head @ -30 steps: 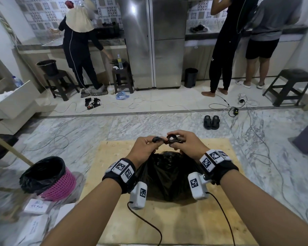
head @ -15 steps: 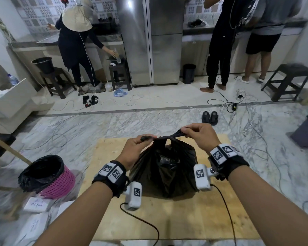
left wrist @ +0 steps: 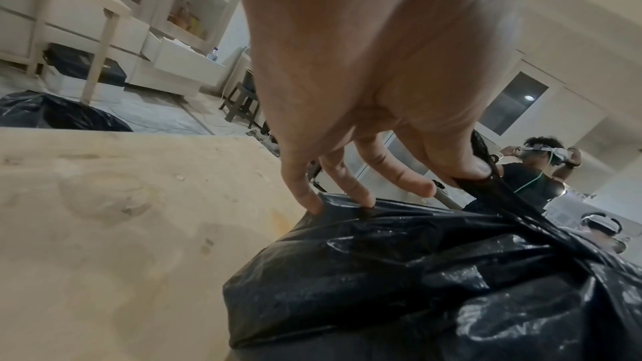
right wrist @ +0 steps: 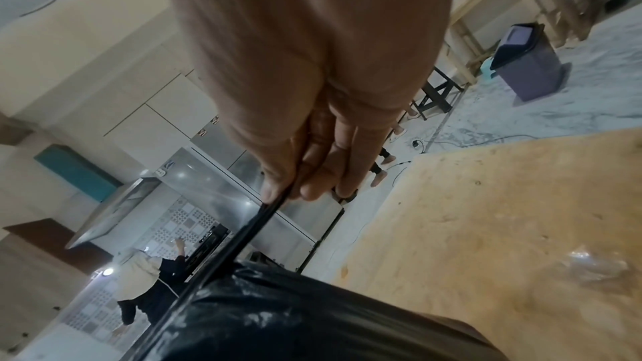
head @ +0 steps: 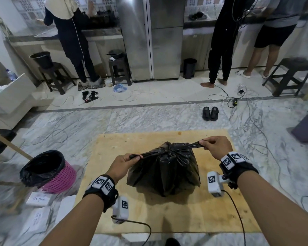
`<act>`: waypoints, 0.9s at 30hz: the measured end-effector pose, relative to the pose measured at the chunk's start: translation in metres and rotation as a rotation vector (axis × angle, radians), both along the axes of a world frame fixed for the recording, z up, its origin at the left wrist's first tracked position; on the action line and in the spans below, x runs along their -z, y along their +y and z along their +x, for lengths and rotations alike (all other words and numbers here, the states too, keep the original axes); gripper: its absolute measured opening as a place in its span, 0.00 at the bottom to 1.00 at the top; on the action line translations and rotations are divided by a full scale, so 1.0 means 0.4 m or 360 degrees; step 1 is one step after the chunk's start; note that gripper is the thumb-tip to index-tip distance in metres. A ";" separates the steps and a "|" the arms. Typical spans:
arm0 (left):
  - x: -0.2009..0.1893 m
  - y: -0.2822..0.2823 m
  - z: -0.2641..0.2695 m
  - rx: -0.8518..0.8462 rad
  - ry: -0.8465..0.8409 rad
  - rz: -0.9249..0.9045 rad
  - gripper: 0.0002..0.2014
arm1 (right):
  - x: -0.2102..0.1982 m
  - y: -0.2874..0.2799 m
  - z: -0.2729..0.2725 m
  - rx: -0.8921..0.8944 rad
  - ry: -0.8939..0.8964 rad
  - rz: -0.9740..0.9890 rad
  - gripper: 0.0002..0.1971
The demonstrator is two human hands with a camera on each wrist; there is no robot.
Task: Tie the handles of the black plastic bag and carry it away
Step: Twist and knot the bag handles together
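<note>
A full black plastic bag (head: 164, 170) sits on a plywood board (head: 208, 206) on the floor. Its two handles are crossed into a knot (head: 168, 147) at the top and stretched out sideways. My left hand (head: 130, 159) pinches the left handle (head: 146, 154) between thumb and forefinger; in the left wrist view the thumb (left wrist: 465, 164) presses the taut strand over the bag (left wrist: 434, 279). My right hand (head: 212, 144) pinches the right handle (head: 190, 145), seen as a tight black strand (right wrist: 250, 229) running down to the bag (right wrist: 295, 320).
A pink bin with a black liner (head: 46, 170) stands left of the board, with white boxes (head: 37, 201) by it. Cables trail over the marble floor, and black sandals (head: 210, 113) lie beyond. Three people (head: 219, 41) stand at the far counter beside a fridge (head: 149, 38) and stools (head: 288, 75).
My hands, which held the handle loops together above the bag, have pulled apart to left and right. The handles are now drawn tight and the bag's mouth is cinched.
</note>
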State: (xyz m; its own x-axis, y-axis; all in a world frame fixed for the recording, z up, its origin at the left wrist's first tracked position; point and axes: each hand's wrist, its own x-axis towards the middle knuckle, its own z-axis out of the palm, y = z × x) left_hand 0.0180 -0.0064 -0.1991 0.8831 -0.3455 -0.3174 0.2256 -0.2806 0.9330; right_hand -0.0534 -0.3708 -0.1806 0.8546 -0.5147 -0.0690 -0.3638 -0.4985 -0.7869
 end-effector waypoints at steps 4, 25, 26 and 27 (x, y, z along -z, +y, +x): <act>-0.003 0.005 0.004 0.0001 -0.0022 0.0072 0.11 | 0.008 -0.006 0.000 0.0016 0.0011 -0.0020 0.11; -0.024 0.002 0.015 0.0030 -0.0119 0.0117 0.10 | -0.007 -0.012 -0.032 -0.0077 0.0013 -0.0173 0.10; -0.028 0.004 0.018 0.0036 -0.0130 0.0127 0.10 | -0.011 -0.012 -0.030 -0.0081 0.0010 -0.0180 0.10; -0.029 0.007 0.020 0.0037 -0.0129 0.0137 0.10 | -0.014 -0.011 -0.027 -0.0083 0.0010 -0.0183 0.10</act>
